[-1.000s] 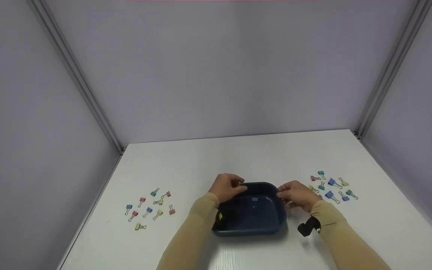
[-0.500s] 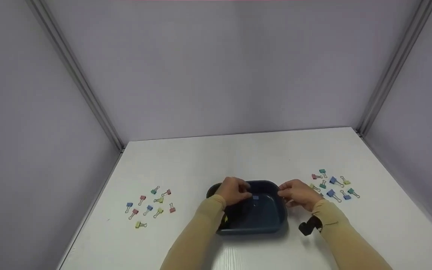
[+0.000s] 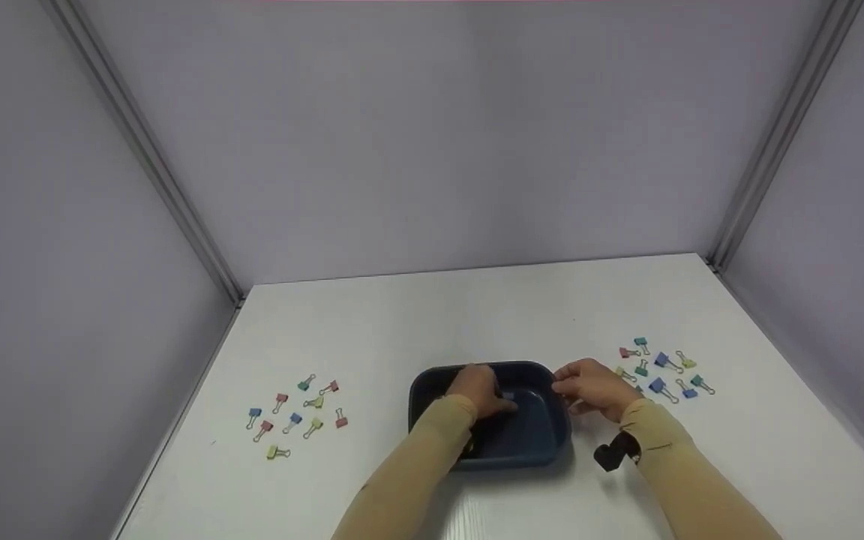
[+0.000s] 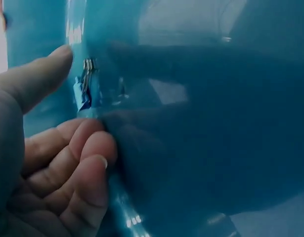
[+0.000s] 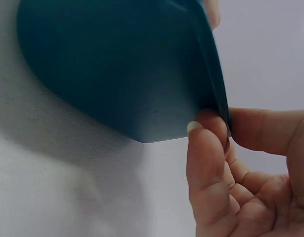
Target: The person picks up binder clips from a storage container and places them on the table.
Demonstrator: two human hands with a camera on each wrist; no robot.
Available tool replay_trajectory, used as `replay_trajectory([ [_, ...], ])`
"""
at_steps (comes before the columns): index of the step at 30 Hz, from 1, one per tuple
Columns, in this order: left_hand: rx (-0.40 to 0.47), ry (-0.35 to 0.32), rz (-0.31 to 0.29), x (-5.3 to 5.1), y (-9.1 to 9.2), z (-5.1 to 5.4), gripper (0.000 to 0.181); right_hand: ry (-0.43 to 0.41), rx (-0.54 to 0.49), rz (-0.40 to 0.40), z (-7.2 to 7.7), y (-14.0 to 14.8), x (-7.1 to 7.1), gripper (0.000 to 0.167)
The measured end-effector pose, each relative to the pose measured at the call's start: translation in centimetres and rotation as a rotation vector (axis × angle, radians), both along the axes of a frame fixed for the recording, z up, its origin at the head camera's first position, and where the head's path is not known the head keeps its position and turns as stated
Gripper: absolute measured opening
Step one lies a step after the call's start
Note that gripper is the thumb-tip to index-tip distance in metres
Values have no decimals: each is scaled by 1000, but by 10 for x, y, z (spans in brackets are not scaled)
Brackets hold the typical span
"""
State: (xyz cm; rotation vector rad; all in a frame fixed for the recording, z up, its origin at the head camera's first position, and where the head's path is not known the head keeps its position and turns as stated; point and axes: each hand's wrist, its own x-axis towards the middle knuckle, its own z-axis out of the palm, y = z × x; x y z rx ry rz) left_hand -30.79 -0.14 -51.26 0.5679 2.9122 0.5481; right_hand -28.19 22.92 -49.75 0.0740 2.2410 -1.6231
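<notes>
A dark blue plastic tray [image 3: 522, 460] stands in the middle of the white table. My left hand [image 3: 477, 391] reaches down inside it. In the left wrist view a small blue binder clip [image 4: 83, 93] lies in the tray between the thumb and the fingers [image 4: 95, 170], which stay apart from each other. The fingers are bent, and no grip on the clip shows. My right hand [image 3: 595, 390] pinches the tray's right rim; in the right wrist view the thumb is on one side of the tray wall [image 5: 117, 74] and fingertips on the other.
Several coloured binder clips [image 3: 295, 420] lie scattered left of the tray, and several more [image 3: 661, 386] lie to its right behind the right hand. A black wrist camera mount [image 3: 612, 454] hangs from the right wrist. Grey walls [image 3: 477, 135] enclose the table.
My left hand has moved from the tray's back left rim rightward and down into the tray, towards the blue binder clip. The right hand has kept its hold on the rim.
</notes>
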Motion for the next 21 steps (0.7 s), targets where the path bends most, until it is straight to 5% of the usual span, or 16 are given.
replay_trajectory([
  [12,-120,61,-41,-3,19,-4,33,18,-10,15,0,-1,1,32],
  [16,-118,87,-46,-5,19,-5,26,20,-6,-1,-2,-1,-1,28],
  [21,-62,42,-23,-6,19,-5,23,22,8,-5,-3,-2,-1,28],
])
